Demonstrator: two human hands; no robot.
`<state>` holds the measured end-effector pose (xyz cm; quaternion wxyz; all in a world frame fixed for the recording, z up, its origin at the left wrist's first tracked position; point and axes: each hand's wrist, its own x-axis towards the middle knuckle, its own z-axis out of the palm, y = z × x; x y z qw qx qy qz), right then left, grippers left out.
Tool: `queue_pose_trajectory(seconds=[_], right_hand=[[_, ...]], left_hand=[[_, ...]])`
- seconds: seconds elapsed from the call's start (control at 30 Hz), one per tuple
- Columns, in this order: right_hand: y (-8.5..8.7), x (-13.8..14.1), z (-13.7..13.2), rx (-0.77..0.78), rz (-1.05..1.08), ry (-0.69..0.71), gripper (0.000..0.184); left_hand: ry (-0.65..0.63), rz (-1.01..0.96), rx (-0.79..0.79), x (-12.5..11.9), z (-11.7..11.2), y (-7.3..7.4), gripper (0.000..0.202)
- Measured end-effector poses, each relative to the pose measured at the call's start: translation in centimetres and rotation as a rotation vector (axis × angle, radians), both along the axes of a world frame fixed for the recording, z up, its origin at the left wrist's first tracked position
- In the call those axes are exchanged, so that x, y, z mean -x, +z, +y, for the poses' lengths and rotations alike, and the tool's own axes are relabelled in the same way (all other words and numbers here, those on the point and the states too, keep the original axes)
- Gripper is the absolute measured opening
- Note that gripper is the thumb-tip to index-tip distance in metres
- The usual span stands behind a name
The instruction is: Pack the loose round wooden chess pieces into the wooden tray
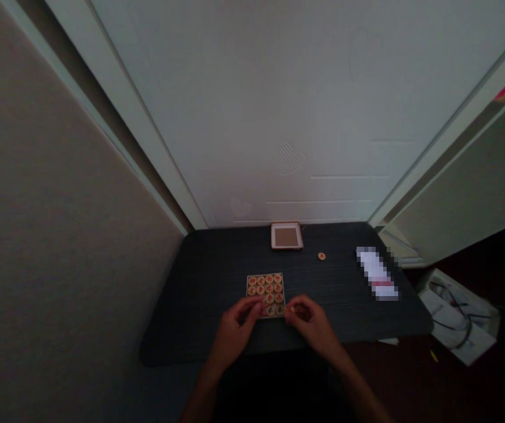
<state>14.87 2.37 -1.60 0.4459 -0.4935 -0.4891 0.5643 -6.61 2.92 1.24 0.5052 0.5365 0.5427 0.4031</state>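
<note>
A small square box (265, 291) packed with several round wooden discs marked in red sits on the dark table (208, 276) in front of me. My left hand (237, 326) rests at the box's near left corner, fingers curled against its edge. My right hand (309, 323) is at the near right corner, thumb and fingers pinched on a disc at the edge of the box. One loose disc (321, 256) lies alone farther back to the right.
The box's empty lid or tray (286, 237) lies at the table's far edge against the white wall. A blurred white item (378, 273) lies at the right side. A white bag with cables (457, 314) sits on the floor right of the table.
</note>
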Motion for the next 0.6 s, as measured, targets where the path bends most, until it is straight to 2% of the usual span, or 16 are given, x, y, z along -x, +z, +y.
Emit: queue_pose_trajectory(seconds=[0.33,0.5,0.6], right_hand=[[-0.5,2.2,1.2,0.008,-0.028,0.025,0.040],[-1.1,2.7,1.5,0.031,-0.041,0.041,0.038],[-1.3,3.0,1.5,-0.011,-0.147,0.036,0.033]], left_hand=[[0.050,-0.007,-0.005,1.0,-0.3,-0.4,0.024],[0.045,-0.021,-0.011,1.3,-0.3,-0.4,0.024],[0.049,-0.020,-0.014,1.4,-0.3,-0.5,0.024]])
